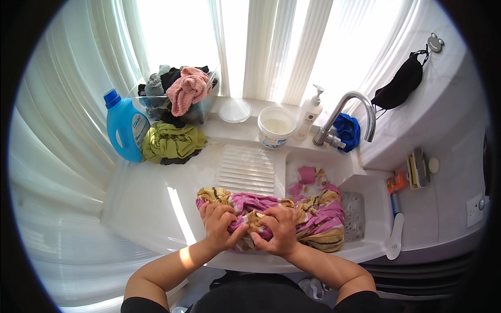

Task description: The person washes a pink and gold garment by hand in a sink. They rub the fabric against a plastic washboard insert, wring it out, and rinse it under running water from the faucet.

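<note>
A wet cloth (324, 215) in pink and yellow-brown pattern lies bunched across the front of the white laundry sink. Its left part rests below the ribbed washboard (247, 169); its right part hangs into the basin (378, 208), where soapy water shows. My left hand (220, 227) is closed on the left part of the cloth, fingers curled over the top. Close beside it, my right hand (276, 229) grips the middle of the same cloth, with bent fingers. The fabric under both palms is hidden.
Behind stand a blue detergent bottle (121, 128), green cloth (173, 142), a clear bin of clothes (209, 101), a round lid (235, 111), a white tub (275, 128) and a pump bottle (308, 115). A curved faucet (369, 112) overhangs the basin; a white-handled brush (395, 240) lies on the right rim.
</note>
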A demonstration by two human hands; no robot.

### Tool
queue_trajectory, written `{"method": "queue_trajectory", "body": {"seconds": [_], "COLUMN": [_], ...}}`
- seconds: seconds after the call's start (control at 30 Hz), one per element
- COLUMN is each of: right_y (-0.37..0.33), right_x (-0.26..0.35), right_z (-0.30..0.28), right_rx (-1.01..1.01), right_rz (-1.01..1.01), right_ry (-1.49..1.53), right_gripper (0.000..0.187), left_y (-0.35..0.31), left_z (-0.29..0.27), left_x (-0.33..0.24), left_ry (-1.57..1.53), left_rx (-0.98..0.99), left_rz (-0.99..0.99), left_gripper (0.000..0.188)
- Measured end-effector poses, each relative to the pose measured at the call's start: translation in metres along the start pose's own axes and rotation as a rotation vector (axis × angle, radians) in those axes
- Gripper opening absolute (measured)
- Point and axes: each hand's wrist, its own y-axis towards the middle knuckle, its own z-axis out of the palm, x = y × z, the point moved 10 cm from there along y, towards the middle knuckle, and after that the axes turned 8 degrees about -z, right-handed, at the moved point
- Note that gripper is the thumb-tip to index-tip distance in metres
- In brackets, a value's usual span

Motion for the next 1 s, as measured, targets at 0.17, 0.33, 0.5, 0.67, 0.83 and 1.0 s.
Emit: {"method": "queue_trajectory", "body": {"seconds": [0.17,0.33,0.5,0.67,0.83,1.0], "right_y": [0.011,0.042,0.015,-0.048,0.038,0.035], "right_x": [-0.082,-0.153,-0.044,0.009,-0.135,-0.117], "right_z": [0.077,0.105,0.035,0.034,0.106,0.1], "right_rx": [-0.036,0.44,0.364,-0.021,0.416,0.541], "right_rz": [0.271,0.711,0.152,-0.198,0.598,0.451], "right_ry": [-0.073,-0.092,-0.023,-0.157,0.038,0.252], "right_gripper": [0.027,0.051,0.063,0.062,0.051,0.065], "left_y": [0.037,0.098,0.05,-0.039,0.076,0.062], "left_z": [0.057,0.094,0.04,0.023,0.096,0.107], "left_x": [0.052,0.102,0.038,-0.001,0.116,0.122], "left_ry": [0.231,0.499,0.132,0.242,0.406,0.475], "left_rx": [-0.085,0.135,0.262,0.02,0.225,0.8], "left_rz": [-0.075,-0.333,-0.082,0.062,-0.526,-0.592], "left_gripper": [0.021,0.045,0.047,0.037,0.045,0.066]}}
